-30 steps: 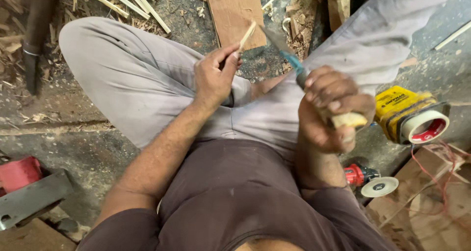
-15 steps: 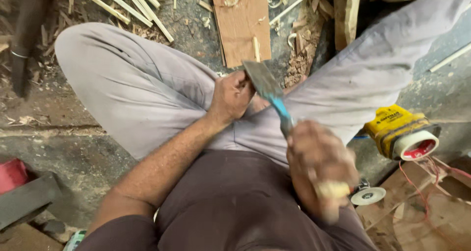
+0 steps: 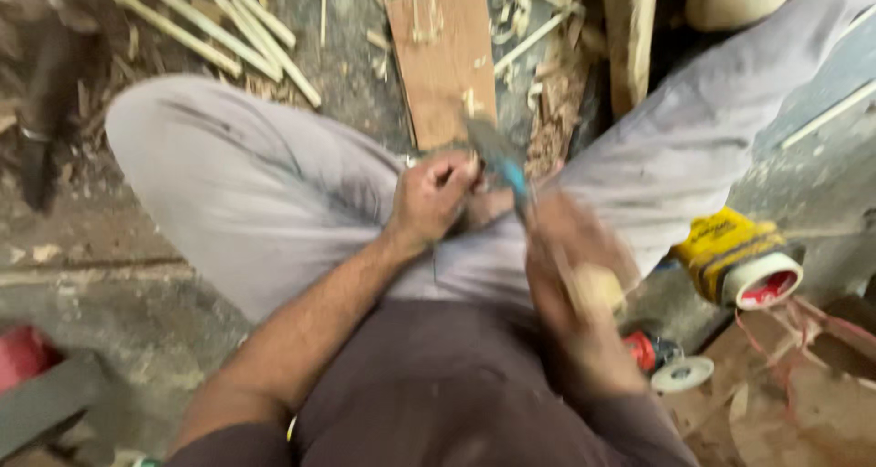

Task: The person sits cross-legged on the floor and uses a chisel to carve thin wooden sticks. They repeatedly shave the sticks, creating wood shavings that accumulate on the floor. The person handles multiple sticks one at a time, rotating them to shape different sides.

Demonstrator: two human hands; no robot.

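Observation:
I sit cross-legged in grey trousers (image 3: 246, 202). My left hand (image 3: 432, 198) is closed into a fist over my lap, with a pale sliver of a small wooden stick (image 3: 472, 165) showing at its fingertips. My right hand (image 3: 570, 271) is motion-blurred just to the right. It grips the pale wooden handle (image 3: 598, 289) of a cutting tool. The tool's blue-marked blade (image 3: 504, 161) points up and away, right beside my left fingertips. Most of the stick is hidden in the fist.
A flat wooden board (image 3: 443, 57) lies on the floor ahead, with split sticks (image 3: 214, 29) and shavings around it. A yellow roll-shaped container (image 3: 739, 257) and a small red power tool with a disc (image 3: 671, 362) sit at the right. A red object (image 3: 18, 358) is at the lower left.
My right hand swung the tool down and back up beside the left hand, and it is blurred now. The left hand has closed tighter, so the stick barely shows.

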